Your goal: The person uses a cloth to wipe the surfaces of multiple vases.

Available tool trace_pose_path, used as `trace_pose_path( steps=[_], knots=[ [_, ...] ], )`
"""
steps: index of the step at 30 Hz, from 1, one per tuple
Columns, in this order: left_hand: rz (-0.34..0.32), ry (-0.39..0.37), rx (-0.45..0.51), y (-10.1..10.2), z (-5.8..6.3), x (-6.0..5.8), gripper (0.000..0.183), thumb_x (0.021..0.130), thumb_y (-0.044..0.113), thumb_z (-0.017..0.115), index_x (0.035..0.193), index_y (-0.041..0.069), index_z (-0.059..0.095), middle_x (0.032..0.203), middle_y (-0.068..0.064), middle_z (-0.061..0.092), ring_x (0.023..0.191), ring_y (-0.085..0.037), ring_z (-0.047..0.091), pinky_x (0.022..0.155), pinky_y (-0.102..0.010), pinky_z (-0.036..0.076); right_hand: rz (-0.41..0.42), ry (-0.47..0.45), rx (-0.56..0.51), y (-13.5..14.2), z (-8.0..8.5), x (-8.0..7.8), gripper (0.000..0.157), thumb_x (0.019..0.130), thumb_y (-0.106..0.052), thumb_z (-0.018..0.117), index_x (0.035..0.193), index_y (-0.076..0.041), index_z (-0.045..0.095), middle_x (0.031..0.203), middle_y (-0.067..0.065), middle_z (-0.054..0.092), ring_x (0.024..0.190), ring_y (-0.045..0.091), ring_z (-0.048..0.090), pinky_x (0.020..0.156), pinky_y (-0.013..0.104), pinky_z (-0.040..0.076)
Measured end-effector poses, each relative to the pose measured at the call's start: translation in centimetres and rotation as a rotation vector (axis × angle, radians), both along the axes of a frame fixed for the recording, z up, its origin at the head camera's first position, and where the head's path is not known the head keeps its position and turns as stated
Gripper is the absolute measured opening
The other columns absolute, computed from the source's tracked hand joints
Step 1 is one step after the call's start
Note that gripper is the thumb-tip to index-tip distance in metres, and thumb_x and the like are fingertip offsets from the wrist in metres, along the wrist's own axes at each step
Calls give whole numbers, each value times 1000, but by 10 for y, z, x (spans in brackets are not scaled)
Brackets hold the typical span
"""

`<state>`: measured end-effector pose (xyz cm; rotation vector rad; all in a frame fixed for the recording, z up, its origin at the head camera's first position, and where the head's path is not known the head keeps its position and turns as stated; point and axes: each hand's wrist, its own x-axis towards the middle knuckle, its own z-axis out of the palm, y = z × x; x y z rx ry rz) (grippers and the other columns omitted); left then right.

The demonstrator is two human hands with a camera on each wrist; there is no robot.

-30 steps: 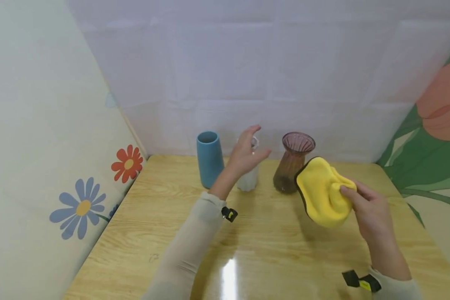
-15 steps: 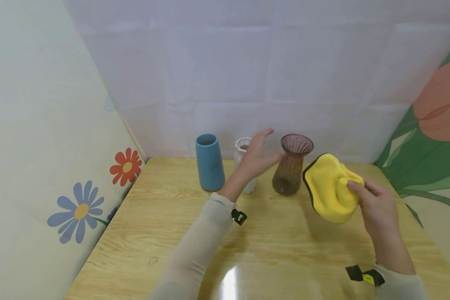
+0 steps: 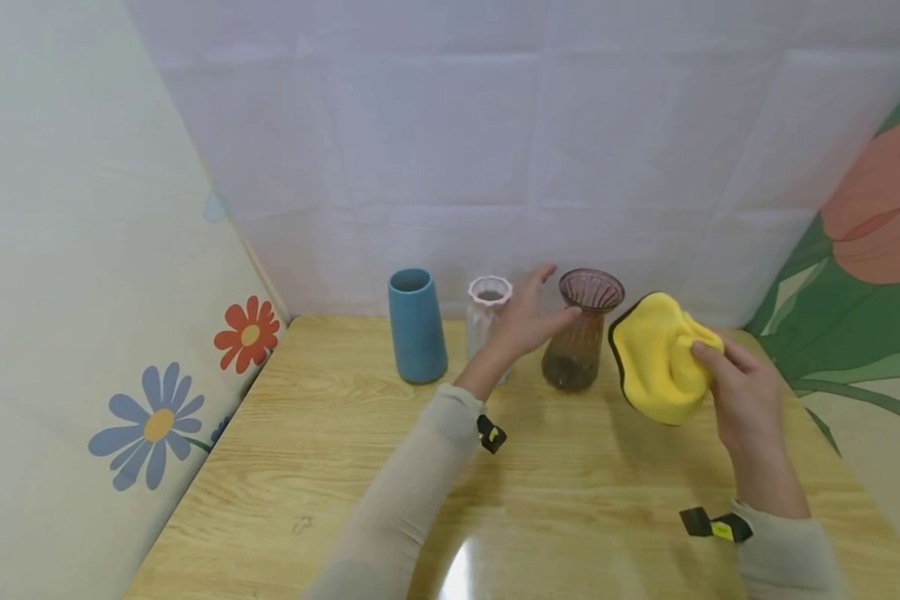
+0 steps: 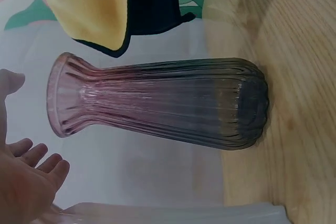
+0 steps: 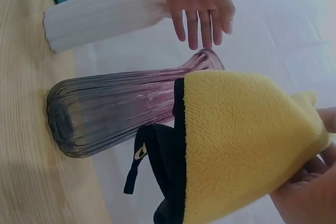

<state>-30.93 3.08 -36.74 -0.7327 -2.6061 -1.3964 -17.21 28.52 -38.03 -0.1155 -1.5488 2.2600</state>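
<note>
A ribbed glass vase (image 3: 572, 354), pink at its flared mouth and smoky grey toward the base, stands upright on the wooden table. My left hand (image 3: 528, 321) is beside its neck with fingers extended and thumb apart, holding nothing; in the left wrist view a gap shows between the fingertips and the glass vase (image 4: 157, 100). My right hand (image 3: 742, 392) pinches a yellow cloth (image 3: 660, 358) with dark edging, held up to the right of the vase. In the right wrist view the cloth (image 5: 236, 135) has a dark underside and a hanging loop, and covers part of the vase.
A white fluted vase (image 3: 482, 321) stands left of the glass one, partly behind my left hand. Farther left is a blue vase (image 3: 417, 333). A white sheet (image 3: 420, 125) hangs behind the table (image 3: 270, 467), and flower-patterned panels (image 3: 157, 425) flank it.
My left hand has moved right, from in front of the white vase to the glass vase's neck. My right hand keeps hold of the cloth, which has shifted slightly right and up.
</note>
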Motion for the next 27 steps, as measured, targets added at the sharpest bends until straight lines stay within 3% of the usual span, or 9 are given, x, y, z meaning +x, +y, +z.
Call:
trace_pose_path(
  steps=[5,14,22,27],
  knots=[
    [2,-17,22,7,-6,-8,88,89,40,78,158,14,31,160,-4,39,145,-21,39,117,-43,36,-27,-26,8,-2,-2,-14,22,89,-2,75,111,-7,78,100,-1,75,89,10,68,75,18,57],
    [-6,-81,49,16,-23,-22,99,83,42,83,159,11,29,159,-7,40,143,-23,42,115,-44,39,-92,-65,116,-8,-9,-42,23,88,-7,79,111,-8,78,97,-6,75,89,8,68,76,15,56],
    [-25,-146,93,19,-27,-25,102,80,40,86,158,9,28,156,-8,44,141,-25,45,116,-43,38,-141,-72,133,-20,-21,-69,23,87,-4,79,109,-11,78,96,-9,75,89,9,67,77,14,55],
    [-43,-166,137,21,-27,-25,102,81,35,86,158,6,26,155,-12,45,139,-27,47,116,-41,39,-108,-74,144,-27,-25,-78,29,87,-7,79,116,-7,76,98,-10,75,91,8,68,78,15,56]
  ],
)
